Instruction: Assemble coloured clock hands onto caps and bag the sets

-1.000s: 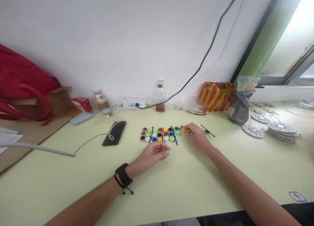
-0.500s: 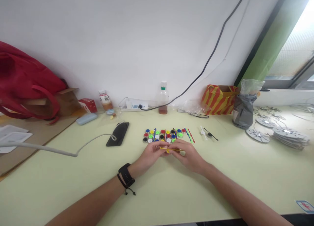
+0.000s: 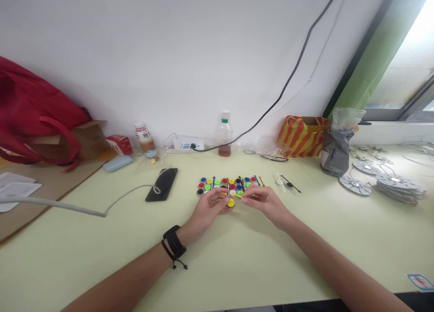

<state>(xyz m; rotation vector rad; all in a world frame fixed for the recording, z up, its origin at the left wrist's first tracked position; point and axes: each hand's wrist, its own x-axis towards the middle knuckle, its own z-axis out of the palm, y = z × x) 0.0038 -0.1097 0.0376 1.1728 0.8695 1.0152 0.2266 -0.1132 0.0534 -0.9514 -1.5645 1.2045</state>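
A small round yellow disc [image 3: 231,202] is pinched between the thumb and fingers of my left hand [image 3: 207,209], its face turned up toward me. In the fingertips of my right hand [image 3: 266,204] is a thin yellow arrow-shaped pointer [image 3: 236,195], its free end reaching left just above the disc. A visible gap separates the two hands. Just behind them, rows of small discs [image 3: 202,186] in several colours lie on the table, partly hidden by my fingers. Coloured arrow pointers [image 3: 259,181] lie over and beside these rows.
Right of the rows lie a white disc with pointer [image 3: 279,182] and a black one [image 3: 290,185]. A black phone [image 3: 167,181] is at left, a cable across it. Bottles [image 3: 225,135], a power strip [image 3: 185,147] and a striped bag [image 3: 301,138] line the wall; grey discs [image 3: 396,183] stack right.
My right hand has drawn away to the right from my left, carrying the yellow pointer off from across the disc. The yellow disc in my left hand now shows its face.
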